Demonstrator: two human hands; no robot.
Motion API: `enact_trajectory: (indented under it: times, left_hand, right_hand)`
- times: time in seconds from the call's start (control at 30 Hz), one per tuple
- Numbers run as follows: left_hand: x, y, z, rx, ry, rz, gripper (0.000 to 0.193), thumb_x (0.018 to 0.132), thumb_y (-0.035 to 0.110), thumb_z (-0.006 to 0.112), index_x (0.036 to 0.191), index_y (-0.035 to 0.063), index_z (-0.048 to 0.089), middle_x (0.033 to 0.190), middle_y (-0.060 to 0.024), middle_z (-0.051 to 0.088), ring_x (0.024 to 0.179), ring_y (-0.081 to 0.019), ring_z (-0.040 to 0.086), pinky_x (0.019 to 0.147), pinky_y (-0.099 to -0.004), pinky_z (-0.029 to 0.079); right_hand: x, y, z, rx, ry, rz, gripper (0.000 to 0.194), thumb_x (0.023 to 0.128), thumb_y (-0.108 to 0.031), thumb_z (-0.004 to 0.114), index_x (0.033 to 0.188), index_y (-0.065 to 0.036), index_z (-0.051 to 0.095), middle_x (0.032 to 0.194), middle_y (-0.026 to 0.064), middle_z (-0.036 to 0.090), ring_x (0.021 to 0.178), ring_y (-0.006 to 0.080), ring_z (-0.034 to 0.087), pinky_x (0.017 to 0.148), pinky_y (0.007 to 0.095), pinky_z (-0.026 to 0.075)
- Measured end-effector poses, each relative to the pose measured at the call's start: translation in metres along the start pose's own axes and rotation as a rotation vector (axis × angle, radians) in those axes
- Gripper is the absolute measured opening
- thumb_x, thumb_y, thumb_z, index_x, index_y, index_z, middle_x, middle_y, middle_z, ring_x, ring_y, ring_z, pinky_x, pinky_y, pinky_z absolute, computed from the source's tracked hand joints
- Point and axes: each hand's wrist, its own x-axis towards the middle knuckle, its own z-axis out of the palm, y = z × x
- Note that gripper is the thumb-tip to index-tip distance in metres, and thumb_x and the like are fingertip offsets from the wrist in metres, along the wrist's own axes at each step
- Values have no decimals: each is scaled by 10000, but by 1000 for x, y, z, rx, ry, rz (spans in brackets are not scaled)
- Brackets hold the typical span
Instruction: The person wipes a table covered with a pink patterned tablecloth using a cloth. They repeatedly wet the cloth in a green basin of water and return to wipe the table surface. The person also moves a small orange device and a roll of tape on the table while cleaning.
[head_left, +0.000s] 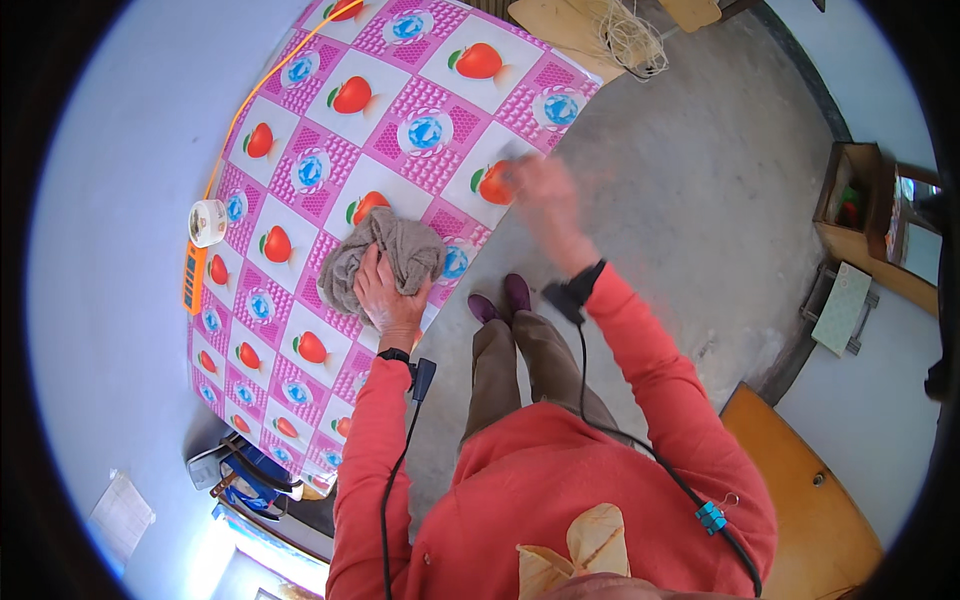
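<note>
A bunched grey-brown cloth (405, 244) lies on a table under a pink and white plastic tablecloth (420, 176) printed with apples and blue gems. Pressed onto the cloth, fingers spread over its near part, is my left hand (388, 296). My right hand (544, 199) is blurred by motion at the table's edge, beside a printed apple. A dark smudge shows at its fingertips; whether it is a held thing is too blurred to say.
By the wall stand a white tub (208, 223) and an orange power strip (193, 277) with an orange cord. Tangled pale cord (634, 41) hangs over a wooden seat. A wooden box (847, 187), a small stool (841, 307) and an orange-brown wooden panel (799, 480) are to the right.
</note>
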Motion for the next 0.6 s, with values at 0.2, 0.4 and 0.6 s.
enact_trajectory:
  times: [0.2,0.4,0.6]
  left_hand:
    - [-1,-1,-2,7,-7,19,681,671,384,748,1194,30,492,1330,-166,474,1196,-376,454,1001,-512,324]
    - [-1,-4,1,-3,-1,42,680,685,405,733,1192,25,489,1332,-173,473,1193,-384,457,995,-515,327]
    - [-3,-7,3,-10,2,42,688,689,431,723,1194,28,485,1326,-175,476,1189,-388,458,991,-519,327]
  right_hand:
    - [-10,-5,18,-1,0,59,284,690,-72,680,973,-91,653,971,61,583,889,265,556,765,364,474]
    - [-21,-21,20,105,-88,59,274,727,-70,682,999,-76,652,997,81,601,885,283,555,751,392,466]
    - [-9,-9,17,-41,60,190,300,710,-76,690,1007,-100,655,1018,71,598,884,286,548,738,396,459]
